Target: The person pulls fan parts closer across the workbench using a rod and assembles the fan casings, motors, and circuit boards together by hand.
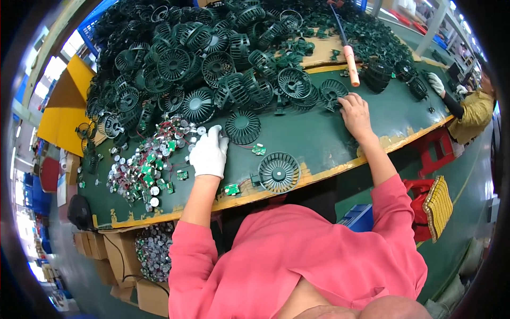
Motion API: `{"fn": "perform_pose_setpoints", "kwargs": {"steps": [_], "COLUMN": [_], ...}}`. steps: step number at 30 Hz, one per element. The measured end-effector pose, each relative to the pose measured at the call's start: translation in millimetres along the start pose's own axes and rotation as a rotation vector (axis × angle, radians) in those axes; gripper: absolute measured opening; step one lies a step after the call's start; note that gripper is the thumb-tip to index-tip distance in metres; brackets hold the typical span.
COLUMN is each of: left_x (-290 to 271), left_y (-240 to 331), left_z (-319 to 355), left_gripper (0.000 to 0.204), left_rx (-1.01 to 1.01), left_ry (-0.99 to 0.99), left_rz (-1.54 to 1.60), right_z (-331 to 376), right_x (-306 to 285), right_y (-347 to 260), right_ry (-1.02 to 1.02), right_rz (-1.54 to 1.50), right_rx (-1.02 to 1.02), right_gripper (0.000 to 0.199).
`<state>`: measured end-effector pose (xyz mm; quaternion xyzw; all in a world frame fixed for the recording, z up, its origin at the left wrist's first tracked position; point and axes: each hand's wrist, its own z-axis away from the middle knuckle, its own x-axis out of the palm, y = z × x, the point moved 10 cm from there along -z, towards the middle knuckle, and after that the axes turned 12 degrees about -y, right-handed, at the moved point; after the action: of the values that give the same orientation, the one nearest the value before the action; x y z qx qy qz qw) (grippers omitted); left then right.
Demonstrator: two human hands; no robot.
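My left hand (209,155), in a white glove, rests at the right edge of a heap of small motors with wires and circuit boards (151,167). Its fingers are drawn together; what they hold, if anything, is hidden. Just right of it lies a dark green round fan cage (243,127), and a small green circuit board (258,150) on a red wire is close by. My bare right hand (356,116) reaches farther out, its fingertips closed at the edge of another fan cage (333,90). Nearest me, an open-faced fan cage (279,173) sits with a wired circuit board (232,189) beside it.
A tall pile of green fan cages (186,58) covers the table's far left. Beyond my right hand lies a stick with an orange handle (350,66). Another person (470,114) works at the right end. Below the table's taped edge stands a box of motors (154,252).
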<state>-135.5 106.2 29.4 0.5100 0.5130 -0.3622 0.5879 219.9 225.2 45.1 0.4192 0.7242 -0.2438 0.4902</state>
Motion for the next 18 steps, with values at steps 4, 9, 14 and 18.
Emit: {"fn": "perform_pose_setpoints", "kwargs": {"steps": [4,9,14,18], "left_x": [-6.8,-18.4,-36.0,-62.8], "left_y": [5.6,-5.8,-26.5,-11.8], "left_z": [10.3,19.1,43.4,68.1], "left_gripper": [0.031,0.027,0.034,0.038], "left_rx": [0.174,0.201,0.011,0.05], "left_ry": [0.274,0.22,0.064,-0.02], "left_rz": [-0.139,0.189,1.458,1.442], "right_z": [-1.2,7.8,39.0,47.4], "right_x": [-14.7,-84.6,-105.7,-74.9], "right_y": [2.0,-91.2,-213.0,-237.9], "right_ry": [-0.028,-0.01,-0.137,-0.207], "right_rz": [-0.047,-0.48,-0.547,-0.509], "right_rx": [0.037,-0.211,-0.519,-0.486], "right_gripper": [0.011,0.014,0.019,0.02]}}
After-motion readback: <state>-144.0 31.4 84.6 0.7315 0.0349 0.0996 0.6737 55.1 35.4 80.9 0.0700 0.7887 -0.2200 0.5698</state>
